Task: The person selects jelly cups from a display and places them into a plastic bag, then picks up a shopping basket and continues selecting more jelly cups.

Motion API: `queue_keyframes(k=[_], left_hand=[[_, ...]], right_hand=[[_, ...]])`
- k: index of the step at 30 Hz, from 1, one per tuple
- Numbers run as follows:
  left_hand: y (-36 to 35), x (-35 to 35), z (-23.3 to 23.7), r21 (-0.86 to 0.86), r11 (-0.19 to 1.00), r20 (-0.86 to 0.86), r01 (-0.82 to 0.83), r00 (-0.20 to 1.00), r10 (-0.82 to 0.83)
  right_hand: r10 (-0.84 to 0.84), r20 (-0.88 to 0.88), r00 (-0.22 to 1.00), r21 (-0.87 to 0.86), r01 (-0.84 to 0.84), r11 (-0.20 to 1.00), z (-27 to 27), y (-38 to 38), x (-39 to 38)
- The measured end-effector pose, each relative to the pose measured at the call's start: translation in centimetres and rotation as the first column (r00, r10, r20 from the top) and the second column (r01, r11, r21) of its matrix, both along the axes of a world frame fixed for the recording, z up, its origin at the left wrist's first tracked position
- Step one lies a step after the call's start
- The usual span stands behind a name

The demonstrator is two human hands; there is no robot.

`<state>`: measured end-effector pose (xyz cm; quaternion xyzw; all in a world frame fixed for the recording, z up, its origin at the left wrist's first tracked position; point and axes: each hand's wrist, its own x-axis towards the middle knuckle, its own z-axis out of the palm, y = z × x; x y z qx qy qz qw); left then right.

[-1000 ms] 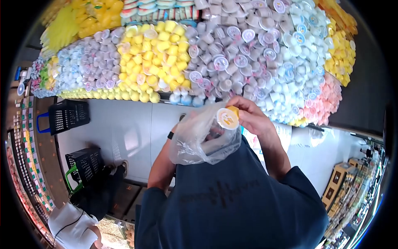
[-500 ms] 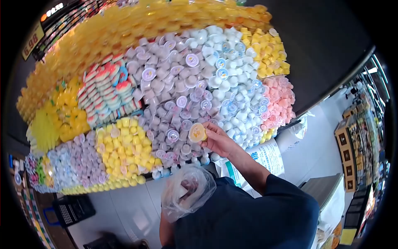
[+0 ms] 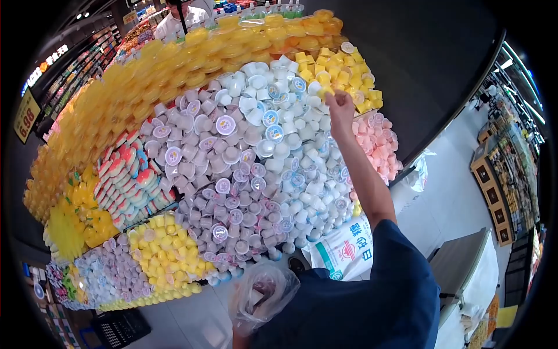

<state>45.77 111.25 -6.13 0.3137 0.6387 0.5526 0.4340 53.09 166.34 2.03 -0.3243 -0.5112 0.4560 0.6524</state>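
My right hand (image 3: 341, 110) reaches to the far right of the display, its fingertips pinched on a small yellow jelly cup (image 3: 324, 93). It hangs at the border between the white jelly cups (image 3: 273, 154) and the yellow jelly cups (image 3: 354, 70). Near my body, my left hand (image 3: 265, 286) shows blurrily through a clear plastic bag (image 3: 285, 291) that it holds. The bag's mouth faces up; its contents are hard to make out.
Purple jelly cups (image 3: 226, 186), pink jelly cups (image 3: 378, 139) and red-and-white packets (image 3: 128, 180) fill other sections. A printed white sack (image 3: 343, 250) stands by the display's near edge. A black basket (image 3: 121, 327) is on the floor. Someone in white (image 3: 171, 26) is beyond the display.
My right hand has moved away from above the purple cups, up and right to the yellow ones, with the jelly cup in its fingers. The view has shifted; the bag stays near my body.
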Motion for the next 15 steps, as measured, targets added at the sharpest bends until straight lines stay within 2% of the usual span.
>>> queue_keyframes(k=[2, 4, 5, 7, 8, 10, 15], left_hand=[[1.0, 0.7, 0.2, -0.038, 0.999, -0.096, 0.021, 0.995, -0.024], [2.4, 1.2, 0.4, -0.073, 0.996, -0.207, 0.041, 0.977, -0.055], [3.1, 1.4, 0.6, -0.091, 0.995, -0.258, 0.051, 0.963, -0.073], [3.7, 2.0, 0.9, -0.122, 0.990, -0.346, 0.074, 0.931, -0.112], [4.0, 2.2, 1.0, -0.137, 0.987, -0.391, 0.085, 0.911, -0.132], [4.4, 2.5, 1.2, -0.158, 0.981, -0.476, 0.110, 0.862, -0.174], [5.1, 2.7, 1.6, -0.165, 0.970, -0.692, 0.178, 0.679, -0.243]], right_hand=[[-0.213, 0.106, 0.971, 0.207, 0.188, 0.960, 2.0, 6.1, -1.5], [-0.366, 0.268, 0.891, 0.307, 0.281, 0.909, 5.2, 10.0, -2.7], [-0.357, 0.265, 0.896, 0.306, 0.272, 0.912, 5.3, 13.2, -3.4], [-0.552, 0.489, 0.675, 0.570, 0.232, 0.788, 3.8, 19.0, -4.2], [-0.547, 0.492, 0.678, 0.568, 0.226, 0.791, 3.7, 19.3, -4.3], [-0.602, 0.653, 0.459, 0.599, 0.173, 0.782, 3.4, 19.6, -4.4], [-0.592, 0.641, 0.489, 0.587, 0.184, 0.788, 2.6, 19.6, -2.9]])
